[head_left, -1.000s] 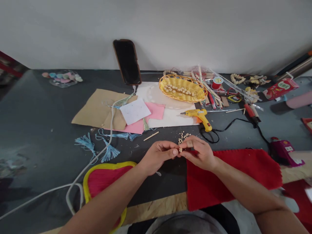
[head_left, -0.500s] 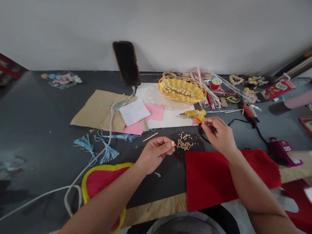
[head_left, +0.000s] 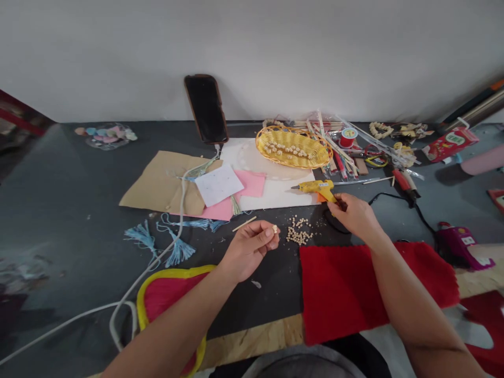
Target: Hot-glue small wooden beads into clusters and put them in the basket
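Largest of all, we see one dark bench (head_left: 79,220), cut off at the left edge. On it lies one red cloth (head_left: 338,289), partly hidden by the right forearm. One pink padded piece (head_left: 169,289) with a yellow border sits mostly under the left forearm, so we can't make out its full shape. One sheet of brown paper (head_left: 157,178) lies partly beneath a white card (head_left: 219,185). We count one yellow basket (head_left: 293,137), the small pieces inside too fine to number, and one phone (head_left: 205,107) leaning on the wall.

Of two hands, the right grip (head_left: 354,216) is wrapped around the handle of one yellow glue gun (head_left: 318,187), covering the handle's end; the nozzle points left. The left grip (head_left: 254,244) pinches a pale bead cluster (head_left: 275,229) between thumb and fingers, too small and too covered for us to count.

We make out two spread blue tassels (head_left: 179,252), with others bunched beyond counting, one red spool (head_left: 348,137), and dozens of loose beads (head_left: 299,232) heaped between the hands.
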Demonstrator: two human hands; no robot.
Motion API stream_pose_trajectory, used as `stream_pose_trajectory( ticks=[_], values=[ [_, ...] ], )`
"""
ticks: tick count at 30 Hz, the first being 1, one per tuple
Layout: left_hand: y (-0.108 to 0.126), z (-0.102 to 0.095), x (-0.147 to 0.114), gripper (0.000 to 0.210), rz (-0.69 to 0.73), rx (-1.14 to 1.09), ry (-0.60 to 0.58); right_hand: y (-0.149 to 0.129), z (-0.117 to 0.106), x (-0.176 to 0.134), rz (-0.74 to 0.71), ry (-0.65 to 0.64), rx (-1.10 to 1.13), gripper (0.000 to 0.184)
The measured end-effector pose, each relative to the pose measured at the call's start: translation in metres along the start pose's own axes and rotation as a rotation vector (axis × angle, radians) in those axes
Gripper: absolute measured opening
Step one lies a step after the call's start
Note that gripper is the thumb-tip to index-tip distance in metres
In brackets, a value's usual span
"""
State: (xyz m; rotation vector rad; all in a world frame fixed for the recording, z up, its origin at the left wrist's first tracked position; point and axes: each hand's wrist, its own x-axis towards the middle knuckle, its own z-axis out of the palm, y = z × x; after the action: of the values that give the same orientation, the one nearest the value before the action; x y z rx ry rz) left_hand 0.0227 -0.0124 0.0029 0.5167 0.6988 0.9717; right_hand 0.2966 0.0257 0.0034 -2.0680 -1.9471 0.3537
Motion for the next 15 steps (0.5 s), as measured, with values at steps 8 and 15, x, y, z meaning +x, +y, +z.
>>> stream_pose_trajectory(
  ticks=[8,15],
  values=[
    [0.001,-0.001,0.0,0.017,0.017,-0.03,-0.014,0.002,-0.017,-0.002,0.166,-0.024,0.64,0.029],
    [0.002,-0.001,0.001,0.015,0.016,-0.049,-0.013,-0.006,-0.032,-0.012,0.082,-0.218,1.393,0.034]
  ],
)
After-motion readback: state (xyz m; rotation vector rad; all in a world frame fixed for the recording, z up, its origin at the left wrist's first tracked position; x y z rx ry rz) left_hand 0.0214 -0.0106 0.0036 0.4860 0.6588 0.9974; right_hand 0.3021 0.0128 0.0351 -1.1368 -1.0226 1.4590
